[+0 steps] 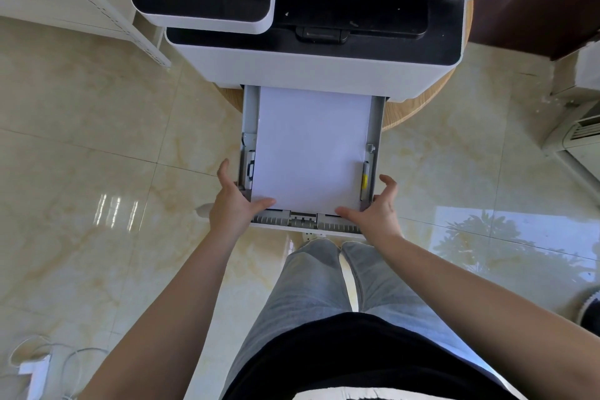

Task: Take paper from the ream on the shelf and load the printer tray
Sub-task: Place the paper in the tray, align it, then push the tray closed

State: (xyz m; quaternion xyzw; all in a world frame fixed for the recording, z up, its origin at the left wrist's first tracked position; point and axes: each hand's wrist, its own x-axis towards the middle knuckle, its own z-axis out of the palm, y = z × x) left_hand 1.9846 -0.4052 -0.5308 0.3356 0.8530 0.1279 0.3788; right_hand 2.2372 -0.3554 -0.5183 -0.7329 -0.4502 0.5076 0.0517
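Observation:
The printer tray is pulled out of the white printer towards me. A stack of white paper lies flat inside it between the grey side guides. My left hand is at the tray's near left corner, thumb on the paper's near edge, fingers spread outside the left wall. My right hand mirrors it at the near right corner, thumb on the paper, fingers apart beside the right wall. The ream and its shelf spot are not visible.
The printer stands on a round wooden table. A white shelf frame stands at the back left. A white appliance sits on the floor at right, cables at bottom left. Glossy tiled floor surrounds me.

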